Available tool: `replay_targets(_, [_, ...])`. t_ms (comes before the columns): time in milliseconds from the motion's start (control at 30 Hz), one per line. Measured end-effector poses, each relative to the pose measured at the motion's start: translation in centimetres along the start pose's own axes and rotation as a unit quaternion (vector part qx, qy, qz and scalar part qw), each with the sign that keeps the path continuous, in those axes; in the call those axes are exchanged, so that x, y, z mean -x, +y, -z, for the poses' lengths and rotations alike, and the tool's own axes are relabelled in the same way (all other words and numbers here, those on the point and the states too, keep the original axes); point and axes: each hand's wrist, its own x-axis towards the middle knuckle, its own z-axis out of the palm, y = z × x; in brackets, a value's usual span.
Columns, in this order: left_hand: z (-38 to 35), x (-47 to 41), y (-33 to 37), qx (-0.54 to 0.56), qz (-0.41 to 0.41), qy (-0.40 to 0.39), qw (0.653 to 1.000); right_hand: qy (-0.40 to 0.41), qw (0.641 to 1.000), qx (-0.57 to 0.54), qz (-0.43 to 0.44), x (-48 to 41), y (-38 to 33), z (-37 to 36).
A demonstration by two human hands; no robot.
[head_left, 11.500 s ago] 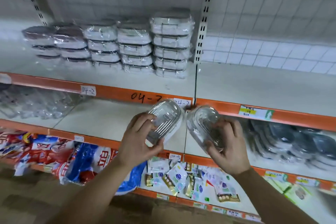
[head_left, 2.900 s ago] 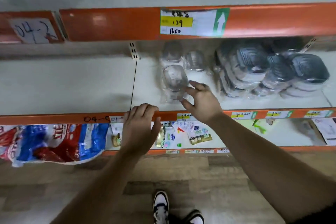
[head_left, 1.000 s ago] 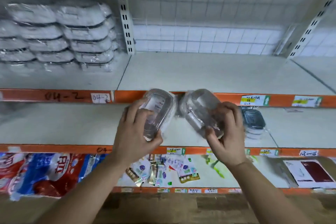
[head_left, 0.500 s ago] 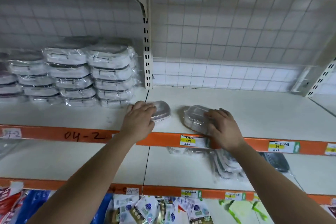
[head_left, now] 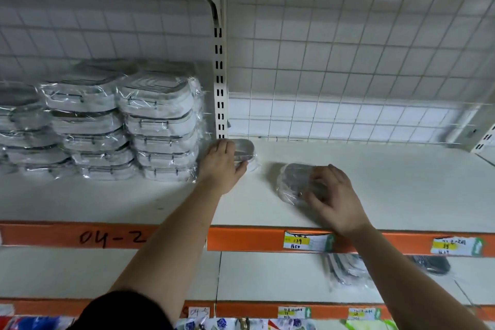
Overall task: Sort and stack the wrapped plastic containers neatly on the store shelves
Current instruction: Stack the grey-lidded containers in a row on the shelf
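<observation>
I see two small wrapped containers lying flat on the upper shelf (head_left: 388, 182), both in the bay right of the slotted post (head_left: 219, 83). The left container (head_left: 245, 150) sits far back, just beside the foot of that post. The right container (head_left: 294, 181) lies nearer the front edge, a little apart from the first.

My left hand (head_left: 223, 163) covers the near left end of the left container, with its fingers curved over the top and the thumb against the near side, so it has hold of it. My right hand (head_left: 336, 195) rests on the near right part of the right container, fingers bent and spread, fingertips pressing into the clear wrap on the lid.

Left of the post, on the same shelf, stand stacks of larger wrapped containers (head_left: 158, 126), several high and side by side, the nearest stack just beside my left hand. Behind the shelf runs a wire grid panel (head_left: 348, 61).

The shelf's front carries an orange strip (head_left: 241, 238) marked "04-2" by hand, with a price label (head_left: 305, 241) under my right wrist. On the lower shelf (head_left: 267, 276) at the right lie more wrapped packs (head_left: 345, 270) and a dark container (head_left: 431, 264).
</observation>
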Motion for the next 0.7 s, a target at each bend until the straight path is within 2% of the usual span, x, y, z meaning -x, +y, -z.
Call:
replay_targets(267, [-1.2,-2.3,-1.2,0.032,0.013,-0.004,0.999,-0.005,0.999,0.027,-0.033,0.2,0.3,-0.4])
replay_targets(467, [-0.8,-2.5,-1.1,-0.008,0.011,-0.023,1.000,-0.001,0.999,0.027,-0.042,0.3,0.4,-0.3])
replay_targets(700, [1.9,4.0,-0.6,0.055,-0.017,-0.027,0.998,0.021,0.998,-0.018,-0.049,0.0,0.2,-0.1])
